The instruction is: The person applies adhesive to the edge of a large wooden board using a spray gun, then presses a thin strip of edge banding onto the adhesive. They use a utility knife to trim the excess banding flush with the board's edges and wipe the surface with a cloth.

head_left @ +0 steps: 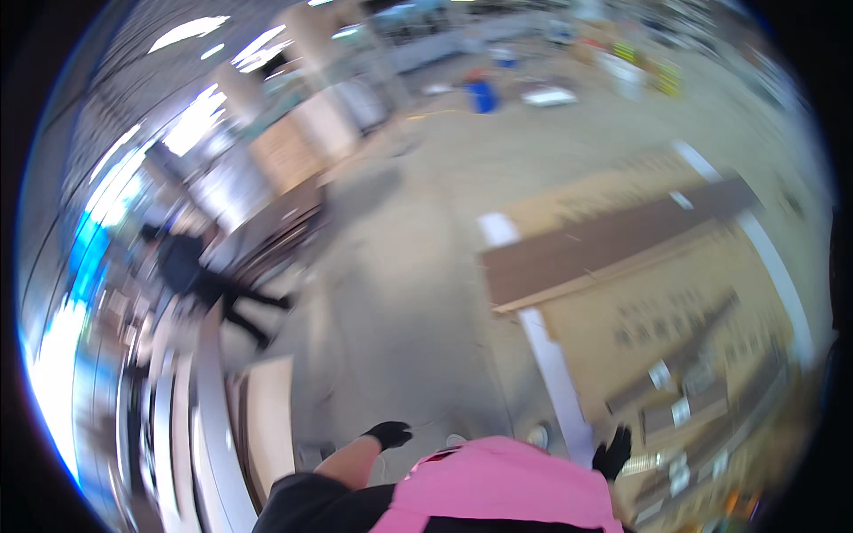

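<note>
My left hand [389,434], in a black glove, hangs over the grey floor in front of my pink apron [506,484]. It is blurred, with its fingers loosely apart and nothing visible in them. On the other side of the apron, my right hand [612,453], also black-gloved, has its fingers stretched out. It holds nothing I can see and is nearest the white edge strip [556,377] of a large cardboard-covered stack. Across that stack lies a long dark brown board [613,240]. Several shorter brown pieces with white labels, such as this one [684,413], lie nearer to me.
Long boards [269,417] stand at the lower left. Beyond them, a person in dark clothes [191,266] is beside a stack of brown panels [280,222]. Grey floor [400,266] runs between the stacks. A blue bin [482,96] stands farther back.
</note>
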`<state>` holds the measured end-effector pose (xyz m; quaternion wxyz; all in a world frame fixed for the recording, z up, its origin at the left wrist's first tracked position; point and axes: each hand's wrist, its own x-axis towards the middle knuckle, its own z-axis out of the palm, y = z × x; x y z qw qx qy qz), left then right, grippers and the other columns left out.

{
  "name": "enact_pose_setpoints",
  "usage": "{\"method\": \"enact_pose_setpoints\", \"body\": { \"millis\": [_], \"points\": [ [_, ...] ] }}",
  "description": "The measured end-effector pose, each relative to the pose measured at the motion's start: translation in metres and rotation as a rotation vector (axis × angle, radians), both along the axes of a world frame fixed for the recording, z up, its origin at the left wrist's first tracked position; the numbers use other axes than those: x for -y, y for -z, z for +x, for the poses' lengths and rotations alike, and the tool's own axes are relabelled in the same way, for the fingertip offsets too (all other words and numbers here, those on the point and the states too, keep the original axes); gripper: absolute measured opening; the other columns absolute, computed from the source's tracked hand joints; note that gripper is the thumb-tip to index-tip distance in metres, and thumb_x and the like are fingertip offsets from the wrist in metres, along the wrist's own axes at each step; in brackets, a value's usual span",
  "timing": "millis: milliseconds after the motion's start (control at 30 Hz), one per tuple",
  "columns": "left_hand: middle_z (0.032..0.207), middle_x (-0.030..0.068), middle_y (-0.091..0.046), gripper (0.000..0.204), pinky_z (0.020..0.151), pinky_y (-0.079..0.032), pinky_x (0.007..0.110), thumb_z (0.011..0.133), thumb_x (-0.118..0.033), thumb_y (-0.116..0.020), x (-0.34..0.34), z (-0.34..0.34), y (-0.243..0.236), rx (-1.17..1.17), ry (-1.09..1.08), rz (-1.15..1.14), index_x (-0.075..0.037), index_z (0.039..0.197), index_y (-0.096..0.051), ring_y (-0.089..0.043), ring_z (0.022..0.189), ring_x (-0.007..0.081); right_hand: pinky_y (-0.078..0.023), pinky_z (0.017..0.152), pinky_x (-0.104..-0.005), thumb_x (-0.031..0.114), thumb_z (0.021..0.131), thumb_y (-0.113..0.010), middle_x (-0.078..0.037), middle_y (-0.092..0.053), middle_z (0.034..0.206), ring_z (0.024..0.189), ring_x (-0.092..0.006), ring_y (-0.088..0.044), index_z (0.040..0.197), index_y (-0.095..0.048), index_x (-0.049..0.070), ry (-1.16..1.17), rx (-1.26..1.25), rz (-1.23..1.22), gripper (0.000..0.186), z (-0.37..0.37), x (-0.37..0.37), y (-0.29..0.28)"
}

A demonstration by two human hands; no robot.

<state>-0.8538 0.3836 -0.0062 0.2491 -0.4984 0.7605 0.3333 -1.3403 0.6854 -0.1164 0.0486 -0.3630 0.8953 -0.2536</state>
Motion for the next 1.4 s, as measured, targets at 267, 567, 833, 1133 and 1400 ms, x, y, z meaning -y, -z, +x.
{"method": "enact_pose_setpoints", "body": {
  "millis": [267,567,833,1133,1400],
  "points": [
    [0.111,0.018,-0.064,0.045,0.09,-0.046,0.04,0.089,-0.036,-0.054,-0.034,-0.057,-0.015,-0.275,-0.201,0.033,-0.008,0.124,-0.057,-0.061,0.102,0.0317,-0.037,0.099,-0.0455,0.012,0.074,-0.06,-0.02,-0.045,0.128,0.118,-0.0366,-0.045,0.127,-0.04,0.005,-0.58,0.207,0.089,0.057,-0.002,0.123,-0.002],
    [0.113,0.0151,-0.063,0.04,0.096,-0.043,0.035,0.087,-0.037,-0.054,-0.047,0.066,0.04,-0.152,-0.43,-0.099,-0.006,0.112,-0.062,-0.058,0.109,0.0293,-0.042,0.087,-0.0447,0.016,0.072,-0.062,-0.016,-0.052,0.107,0.101,-0.0349,-0.051,0.106,-0.051,0.009,-0.77,0.279,0.206,0.036,0.052,0.296,-0.05],
    [0.113,0.0191,-0.063,0.051,0.094,-0.045,0.042,0.087,-0.046,-0.052,-0.086,0.178,0.074,-0.006,-0.677,0.044,-0.006,0.115,-0.062,-0.059,0.107,0.0364,-0.047,0.076,-0.0439,0.02,0.071,-0.063,-0.013,-0.059,0.089,0.085,-0.0333,-0.058,0.087,-0.06,0.012,-0.956,0.415,0.527,0.018,0.152,0.366,-0.032],
    [0.089,0.0122,-0.065,0.033,0.076,-0.05,0.032,0.089,-0.031,-0.058,-0.172,0.228,0.159,-0.523,-1.329,-0.19,-0.004,0.107,-0.061,-0.063,0.083,0.0204,-0.051,0.061,-0.043,0.025,0.068,-0.066,-0.007,-0.065,0.065,0.064,-0.0305,-0.063,0.061,-0.068,0.017,-1.662,-0.504,0.399,0.01,0.159,0.446,-0.028],
    [0.097,0.02,-0.065,0.04,0.082,-0.049,0.045,0.089,-0.039,-0.048,-0.227,0.204,0.145,-0.026,-1.258,0.03,-0.004,0.087,-0.067,-0.06,0.095,0.0399,-0.05,0.054,-0.0329,0.012,0.082,-0.056,-0.012,-0.063,0.067,0.058,-0.0217,-0.062,0.088,-0.063,-0.001,-1.128,0.774,0.517,0.016,0.318,0.596,-0.033]
  ]
}}
